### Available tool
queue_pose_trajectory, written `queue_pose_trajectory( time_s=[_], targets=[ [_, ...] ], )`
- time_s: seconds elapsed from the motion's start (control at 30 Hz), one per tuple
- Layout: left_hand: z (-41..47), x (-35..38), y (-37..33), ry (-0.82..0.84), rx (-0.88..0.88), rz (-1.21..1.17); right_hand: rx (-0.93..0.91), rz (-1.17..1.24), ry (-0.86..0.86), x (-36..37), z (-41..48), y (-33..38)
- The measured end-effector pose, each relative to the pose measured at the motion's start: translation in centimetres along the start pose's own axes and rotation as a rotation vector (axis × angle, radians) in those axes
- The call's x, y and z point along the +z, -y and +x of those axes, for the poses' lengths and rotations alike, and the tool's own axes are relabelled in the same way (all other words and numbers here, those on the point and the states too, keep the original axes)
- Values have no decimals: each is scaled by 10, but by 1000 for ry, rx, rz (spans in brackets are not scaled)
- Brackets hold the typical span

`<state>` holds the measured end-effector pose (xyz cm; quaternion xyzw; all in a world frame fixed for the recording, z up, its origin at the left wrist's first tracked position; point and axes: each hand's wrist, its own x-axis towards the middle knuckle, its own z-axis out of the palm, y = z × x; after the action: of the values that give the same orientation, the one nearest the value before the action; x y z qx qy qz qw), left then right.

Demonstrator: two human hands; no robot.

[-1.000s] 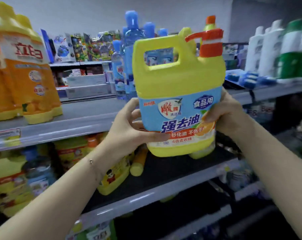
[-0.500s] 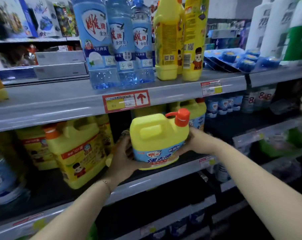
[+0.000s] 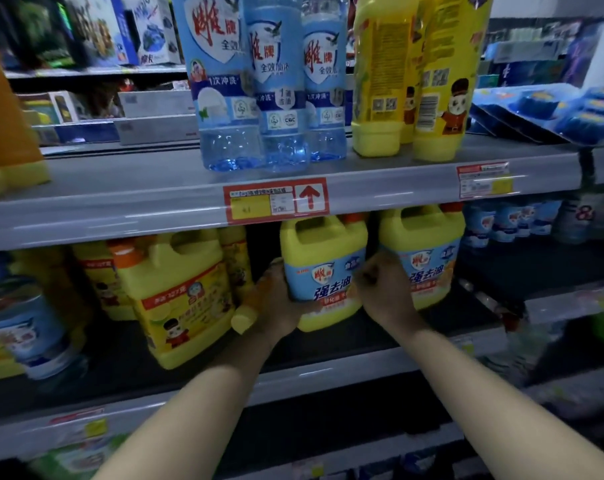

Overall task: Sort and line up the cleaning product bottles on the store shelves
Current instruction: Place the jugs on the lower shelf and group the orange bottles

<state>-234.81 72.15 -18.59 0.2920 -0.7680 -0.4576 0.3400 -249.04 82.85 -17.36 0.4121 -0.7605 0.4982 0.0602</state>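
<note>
Left hand (image 3: 276,303) and right hand (image 3: 385,289) curl round the jug (image 3: 323,261) low on its sides, frame centre. Likely full, heavy, rigid, slick; a two-handed low hold suits it.

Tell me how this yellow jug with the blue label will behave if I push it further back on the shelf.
Probably heavy: the yellow jug is bulky, and both the left hand and right hand grip it. Its wide, squat base should slide on the shelf rather than tip. The moulded body looks stiff, unlikely to buckle.
</note>
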Motion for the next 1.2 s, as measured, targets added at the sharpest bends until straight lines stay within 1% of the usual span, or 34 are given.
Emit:
queue_pose_trajectory(
  time_s=[0.1, 0.17, 0.27, 0.3, 0.37, 0.43, 0.5, 0.57, 0.63, 0.7, 0.77, 0.8, 0.87, 0.9, 0.93, 1.0, 1.07, 1.13, 1.2],
  targets=[
    [0, 12, -15, -15, 50, 88, -42, 17, 75, 21, -16, 3],
    [2, 13, -15, -9, 76, 203, -79, 34, 130, 32, -23, 5],
    [11, -2, -3, 53, 54, 517, -183, 26, 203, 40, -28, 9],
    [13, -11, 0, 48, 27, 648, -202, 24, 220, 41, -29, 11],
    [13, -25, 10, -14, -73, 870, -215, 20, 230, 44, -30, 15],
    [9, -33, 21, -23, -181, 943, -206, 24, 205, 48, -30, 19],
    [3, -31, 31, 35, -264, 970, -173, 28, 179, 52, -30, 21],
    [-1, -25, 40, 58, -270, 1053, -142, 56, 197, 54, -31, 24],
    [-2, -22, 44, 16, -208, 1096, -115, 86, 282, 57, -37, 27],
    [-5, -23, 39, 6, -200, 990, -75, 102, 365, 60, -41, 30],
    [-8, -30, 32, -14, -285, 741, 38, 148, 422, 64, -42, 37],
    [-9, -35, 29, -11, -354, 610, 160, 225, 460, 66, -41, 42],
    [-13, -49, 24, 2, -444, 391, 532, 465, 574, 74, -38, 54],
    [-17, -55, 20, 11, -448, 312, 708, 554, 636, 77, -38, 61],
    [-21, -61, 17, 16, -443, 236, 811, 588, 690, 82, -38, 66],
    [-30, -71, 7, 26, -409, 123, 909, 621, 747, 90, -39, 74],
    [-41, -81, -7, 50, -362, 92, 956, 685, 786, 93, -40, 80],
    [-50, -94, -16, 108, -335, 113, 950, 729, 868, 91, -41, 83],
    [-60, -110, -23, 187, -381, 148, 920, 723, 962, 86, -41, 83]
  ],
)
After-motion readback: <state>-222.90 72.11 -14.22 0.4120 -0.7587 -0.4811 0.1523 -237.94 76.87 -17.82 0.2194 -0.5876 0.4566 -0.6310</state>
